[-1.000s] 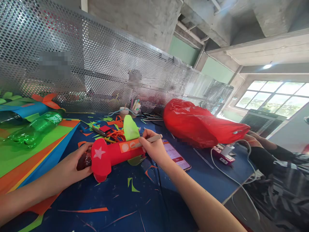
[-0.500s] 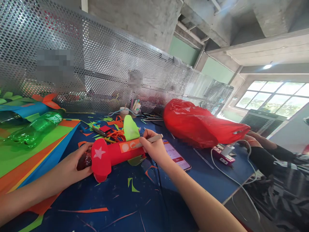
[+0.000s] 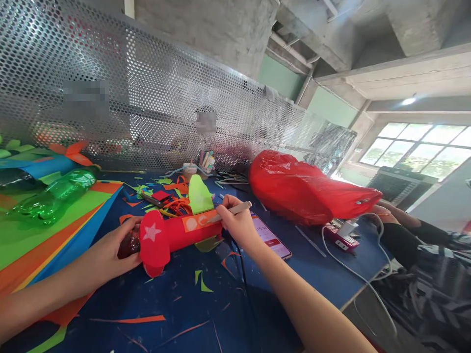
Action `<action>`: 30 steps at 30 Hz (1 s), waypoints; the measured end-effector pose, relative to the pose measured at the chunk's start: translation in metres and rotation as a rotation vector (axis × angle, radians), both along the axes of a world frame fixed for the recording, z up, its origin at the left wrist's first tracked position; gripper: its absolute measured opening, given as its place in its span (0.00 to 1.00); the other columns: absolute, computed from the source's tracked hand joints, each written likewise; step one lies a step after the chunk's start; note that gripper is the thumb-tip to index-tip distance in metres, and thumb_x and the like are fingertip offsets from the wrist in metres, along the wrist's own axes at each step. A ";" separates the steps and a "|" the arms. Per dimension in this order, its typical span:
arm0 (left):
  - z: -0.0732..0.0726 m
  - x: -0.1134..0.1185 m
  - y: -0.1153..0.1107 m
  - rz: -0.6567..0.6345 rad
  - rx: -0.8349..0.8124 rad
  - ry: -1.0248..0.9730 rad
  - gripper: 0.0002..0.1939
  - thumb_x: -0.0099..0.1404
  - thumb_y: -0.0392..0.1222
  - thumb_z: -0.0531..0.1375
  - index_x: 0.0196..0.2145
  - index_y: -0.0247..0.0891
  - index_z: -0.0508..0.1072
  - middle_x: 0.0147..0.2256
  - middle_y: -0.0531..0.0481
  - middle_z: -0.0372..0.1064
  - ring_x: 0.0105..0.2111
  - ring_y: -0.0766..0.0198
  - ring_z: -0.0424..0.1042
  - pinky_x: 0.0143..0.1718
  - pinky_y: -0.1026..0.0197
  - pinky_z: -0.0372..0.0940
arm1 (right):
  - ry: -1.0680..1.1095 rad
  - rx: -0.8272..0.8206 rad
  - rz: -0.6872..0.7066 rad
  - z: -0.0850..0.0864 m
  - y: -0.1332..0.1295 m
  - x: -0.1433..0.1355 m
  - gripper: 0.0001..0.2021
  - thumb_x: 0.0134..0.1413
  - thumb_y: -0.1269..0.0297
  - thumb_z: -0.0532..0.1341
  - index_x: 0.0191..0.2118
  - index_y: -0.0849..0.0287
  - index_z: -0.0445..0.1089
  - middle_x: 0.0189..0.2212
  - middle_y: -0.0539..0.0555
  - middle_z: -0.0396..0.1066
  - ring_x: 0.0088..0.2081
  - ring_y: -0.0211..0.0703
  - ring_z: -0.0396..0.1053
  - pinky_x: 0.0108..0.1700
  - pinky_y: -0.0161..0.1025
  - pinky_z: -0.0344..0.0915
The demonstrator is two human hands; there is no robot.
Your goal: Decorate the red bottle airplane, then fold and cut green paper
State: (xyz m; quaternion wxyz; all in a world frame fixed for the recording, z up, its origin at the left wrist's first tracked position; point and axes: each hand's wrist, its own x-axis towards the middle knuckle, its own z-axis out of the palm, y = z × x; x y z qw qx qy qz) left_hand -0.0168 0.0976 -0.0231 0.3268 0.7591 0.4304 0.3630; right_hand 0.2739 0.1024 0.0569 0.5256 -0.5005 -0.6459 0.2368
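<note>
Bottle [image 3: 176,236], wrapped in red paper, is held on its side over the middle of the blue table [image 3: 172,289]. Its dark end [image 3: 129,245] is grasped by the fingers and thumb of the left hand [image 3: 112,250]; a pale pen [image 3: 241,208] is pinched in the right hand [image 3: 237,226], its tip pointed at the orange strip [image 3: 196,222], on which round shapes [image 3: 191,224] are seen. Whether the strip is touched by the tip cannot be told. The red collar [image 3: 156,255] is marked with a pale star [image 3: 151,233], and a light green fin [image 3: 199,195] is raised on the far side. Beyond the right wrist, a phone [image 3: 274,240] is laid face up, with a red plastic bag [image 3: 294,191] set farther off. To the left, a green bottle [image 3: 57,197] is laid on coloured sheets [image 3: 88,223]; paper scraps [image 3: 145,319] are strewn about.
</note>
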 end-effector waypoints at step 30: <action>-0.004 -0.002 0.001 0.016 0.008 0.021 0.31 0.61 0.51 0.59 0.60 0.40 0.61 0.57 0.39 0.71 0.51 0.51 0.76 0.50 0.52 0.71 | -0.008 0.032 -0.034 0.000 0.003 0.001 0.09 0.43 0.63 0.56 0.20 0.53 0.53 0.15 0.43 0.54 0.20 0.36 0.52 0.23 0.34 0.47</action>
